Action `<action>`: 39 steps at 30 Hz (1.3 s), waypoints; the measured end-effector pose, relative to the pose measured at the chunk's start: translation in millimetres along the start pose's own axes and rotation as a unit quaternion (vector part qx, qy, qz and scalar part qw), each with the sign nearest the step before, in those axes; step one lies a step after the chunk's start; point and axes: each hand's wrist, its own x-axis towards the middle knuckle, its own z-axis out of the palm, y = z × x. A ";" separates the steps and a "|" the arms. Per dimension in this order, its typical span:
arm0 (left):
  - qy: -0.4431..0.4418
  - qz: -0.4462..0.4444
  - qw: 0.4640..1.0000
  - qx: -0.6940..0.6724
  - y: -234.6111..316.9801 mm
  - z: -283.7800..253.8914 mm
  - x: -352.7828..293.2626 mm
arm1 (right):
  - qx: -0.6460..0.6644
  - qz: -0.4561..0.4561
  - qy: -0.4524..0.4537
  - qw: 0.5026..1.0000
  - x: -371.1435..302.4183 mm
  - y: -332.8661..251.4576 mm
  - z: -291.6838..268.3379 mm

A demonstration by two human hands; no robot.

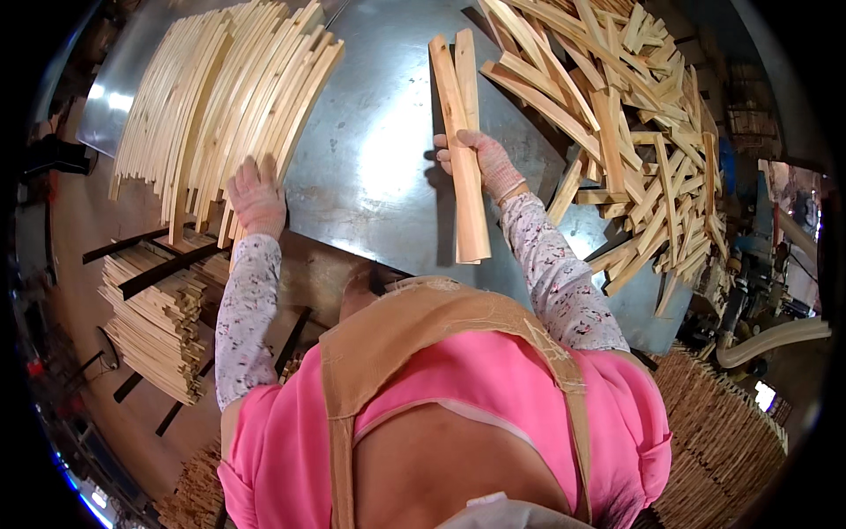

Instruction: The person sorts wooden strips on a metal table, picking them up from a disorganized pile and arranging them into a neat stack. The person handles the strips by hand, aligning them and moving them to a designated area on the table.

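My right hand (480, 161), in a pale pinkish work glove, is closed around two wooden slats (459, 115) over the middle of the metal table. The two slats cross slightly, spreading apart at their far ends. On the left, my gloved left hand (257, 196) lies with its fingers stretched out on the near ends of a row of wooden slats (256, 97). These slats lie side by side, lengthwise away from me, and some overhang the table's near edge. Flowered sleeves cover both my forearms.
A jumbled heap of wooden slats (652, 150) covers the right of the metal table (370, 194). Below the table's left side, a stack of slats (159, 317) rests on dark bars (176, 269). Another large stack of wood (718, 423) stands at the lower right, near a pale hose (775, 342).
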 end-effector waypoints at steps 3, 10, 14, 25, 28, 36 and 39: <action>-0.104 -0.099 0.942 -0.304 50.9 -22.1 14.8 | 0.063 0.013 0.035 0.997 10.9 28.1 19.0; -0.404 -0.233 0.561 -0.684 180.9 -13.7 -26.9 | -0.608 -0.185 0.064 0.769 6.8 72.5 11.0; -0.299 -0.159 0.888 -0.311 135.6 -26.2 -29.9 | -0.644 -0.195 0.232 0.702 -130.4 84.8 -92.1; -0.112 0.000 0.948 -0.298 122.7 -15.8 -13.4 | -0.706 -0.060 0.296 0.641 -241.4 101.9 -240.3; -0.031 0.358 0.902 -0.241 224.8 6.6 -36.7 | -0.493 -0.169 0.210 0.828 -174.7 59.2 -176.5; -0.341 -0.213 0.480 -0.780 342.3 -39.9 6.5 | -0.630 -0.410 0.282 0.596 -39.7 -54.1 -134.0; -0.329 -0.227 0.503 -0.767 293.0 -10.1 19.3 | -0.799 -0.307 0.274 0.439 -14.4 -93.6 -169.7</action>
